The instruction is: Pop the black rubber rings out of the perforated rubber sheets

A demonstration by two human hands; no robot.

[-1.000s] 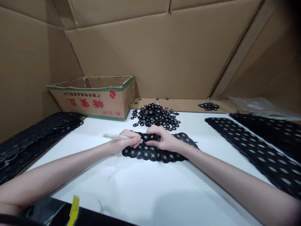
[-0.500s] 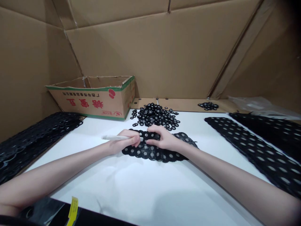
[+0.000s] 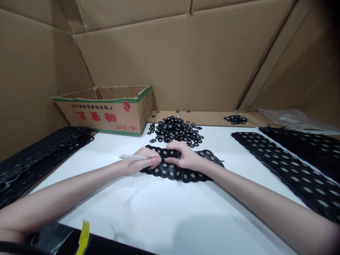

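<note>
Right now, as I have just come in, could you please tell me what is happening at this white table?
A person's left hand holds a white pen-like tool over a black lace piece with pale round spots. The right hand rests on the same piece, thumb and fingers apart. Just beyond lies a heap of small black rings, with an open cardboard box to its left. More spotted black lace lies on the right.

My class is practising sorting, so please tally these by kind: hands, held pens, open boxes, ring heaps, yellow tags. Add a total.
Left hand, right hand: 2
Pen: 1
Box: 1
Large ring heap, small ring heap: 2
Yellow tag: 1
Total: 7
</note>
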